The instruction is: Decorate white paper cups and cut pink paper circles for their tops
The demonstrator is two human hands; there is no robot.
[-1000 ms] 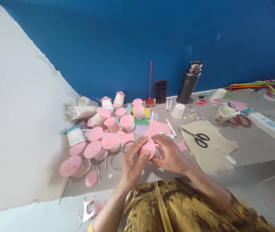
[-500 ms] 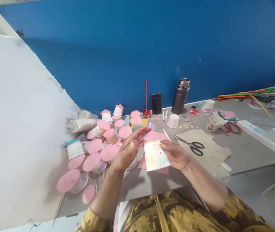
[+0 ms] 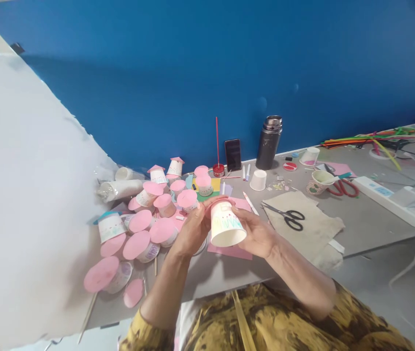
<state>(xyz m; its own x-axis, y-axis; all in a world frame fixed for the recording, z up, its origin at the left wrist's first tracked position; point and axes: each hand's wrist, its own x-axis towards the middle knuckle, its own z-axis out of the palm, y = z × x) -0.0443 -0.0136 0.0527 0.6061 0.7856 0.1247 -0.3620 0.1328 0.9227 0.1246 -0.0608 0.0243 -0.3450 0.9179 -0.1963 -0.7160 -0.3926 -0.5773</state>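
Here we are seeing the left hand (image 3: 193, 230) pinching a pink disc (image 3: 211, 204) atop a drawn-on cup (image 3: 226, 222), which the right hand (image 3: 257, 233) is gripping above the table (image 3: 371, 209). A patterned cup (image 3: 314, 187) is holding a teal-handled tool (image 3: 343, 176). Hands are partly hiding the disc; unlike earlier, the drawn-on cup's mouth is showing.

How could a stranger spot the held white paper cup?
Find the blue wall, then the grey table before it. Over that, between the left hand and right hand, is a white paper cup with coloured drawings, the only cup held.
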